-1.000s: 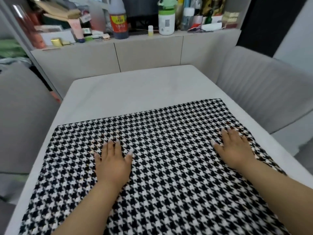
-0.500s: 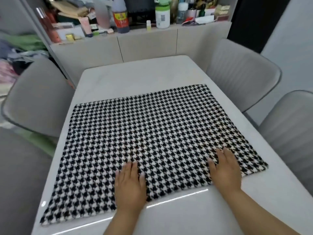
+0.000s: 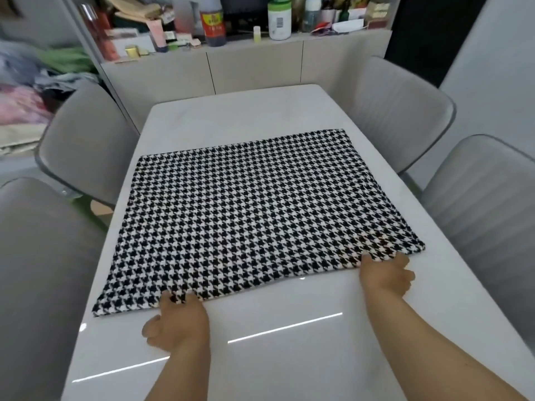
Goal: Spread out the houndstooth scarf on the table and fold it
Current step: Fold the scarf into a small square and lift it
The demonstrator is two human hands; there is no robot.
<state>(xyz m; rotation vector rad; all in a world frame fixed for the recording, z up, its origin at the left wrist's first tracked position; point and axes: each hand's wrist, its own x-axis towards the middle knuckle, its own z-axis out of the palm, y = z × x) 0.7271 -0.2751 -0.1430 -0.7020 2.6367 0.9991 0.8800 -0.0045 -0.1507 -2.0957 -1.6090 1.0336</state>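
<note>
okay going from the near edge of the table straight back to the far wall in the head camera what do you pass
Bare glossy table → left hand and right hand at the near edge of the houndstooth scarf → bare table top beyond it → cabinet → bottles and clutter on top, including a dark sauce bottle.

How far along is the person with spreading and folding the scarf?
Spreading looks done: the houndstooth scarf lies flat on the table. In hand: the left hand and right hand grip its near edge. Left: no fold shows yet.
</note>
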